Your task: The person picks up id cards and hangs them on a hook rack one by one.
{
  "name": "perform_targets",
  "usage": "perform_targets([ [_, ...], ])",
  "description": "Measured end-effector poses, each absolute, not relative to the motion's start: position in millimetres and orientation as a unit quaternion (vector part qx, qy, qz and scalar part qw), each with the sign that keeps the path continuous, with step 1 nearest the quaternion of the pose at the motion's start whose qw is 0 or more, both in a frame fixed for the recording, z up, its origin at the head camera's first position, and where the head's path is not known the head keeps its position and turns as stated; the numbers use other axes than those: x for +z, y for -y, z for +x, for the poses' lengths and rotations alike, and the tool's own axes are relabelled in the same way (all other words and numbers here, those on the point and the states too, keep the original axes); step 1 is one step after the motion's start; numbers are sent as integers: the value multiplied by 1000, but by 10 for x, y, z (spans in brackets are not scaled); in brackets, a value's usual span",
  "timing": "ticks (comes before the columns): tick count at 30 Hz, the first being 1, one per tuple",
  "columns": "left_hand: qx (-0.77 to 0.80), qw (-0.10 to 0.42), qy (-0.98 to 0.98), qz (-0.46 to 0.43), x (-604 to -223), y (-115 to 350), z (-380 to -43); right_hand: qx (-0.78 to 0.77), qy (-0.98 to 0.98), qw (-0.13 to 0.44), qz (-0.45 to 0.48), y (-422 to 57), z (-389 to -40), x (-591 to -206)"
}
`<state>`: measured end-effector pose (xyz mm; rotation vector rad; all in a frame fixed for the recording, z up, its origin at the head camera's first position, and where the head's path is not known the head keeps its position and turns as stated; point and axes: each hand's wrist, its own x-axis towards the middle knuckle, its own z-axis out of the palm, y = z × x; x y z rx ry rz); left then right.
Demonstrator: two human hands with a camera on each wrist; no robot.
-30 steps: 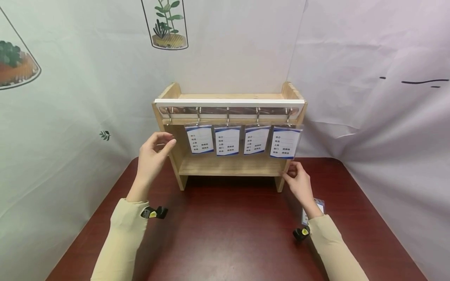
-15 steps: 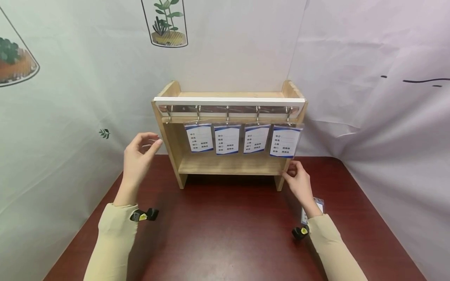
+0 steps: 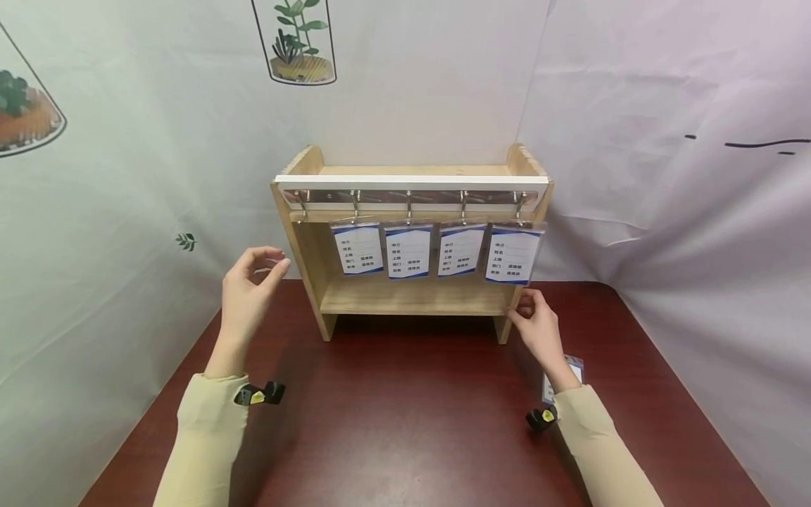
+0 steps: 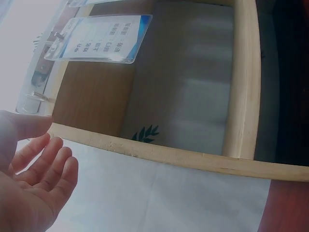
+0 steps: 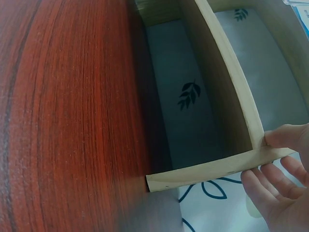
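Note:
My left hand (image 3: 243, 299) hovers left of a wooden shelf (image 3: 415, 304), fingers loosely bent and holding nothing; in the left wrist view that hand (image 4: 38, 181) appears beside the shelf's side panel (image 4: 159, 155). With thumb inside and fingers outside, my right hand (image 3: 541, 331) grips the lower right side panel, as the right wrist view also shows at the panel (image 5: 207, 170). A white hook rail (image 3: 412, 183) runs along the shelf's upper front. From its metal hooks hang several clear badge holders (image 3: 408, 252) with white-and-blue cards. The leftmost hook (image 3: 301, 205) carries none.
Another badge holder (image 3: 575, 367) lies on the dark red table (image 3: 405, 422), partly behind my right wrist. White fabric (image 3: 665, 232) with printed plants surrounds the table at the back and sides.
My left hand has moved left, away from the shelf, and then stayed nearly still. My right hand keeps its grip on the panel. The badges hang as before.

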<state>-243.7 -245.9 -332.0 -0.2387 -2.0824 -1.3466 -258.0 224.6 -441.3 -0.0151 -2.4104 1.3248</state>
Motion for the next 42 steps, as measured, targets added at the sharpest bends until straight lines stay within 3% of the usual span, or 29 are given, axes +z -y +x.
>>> perform_targets([
  [42, -508, 292, 808, -54, -3884, 2494, -2473, 475, 859, 190, -4, -2248, -2572, -4422],
])
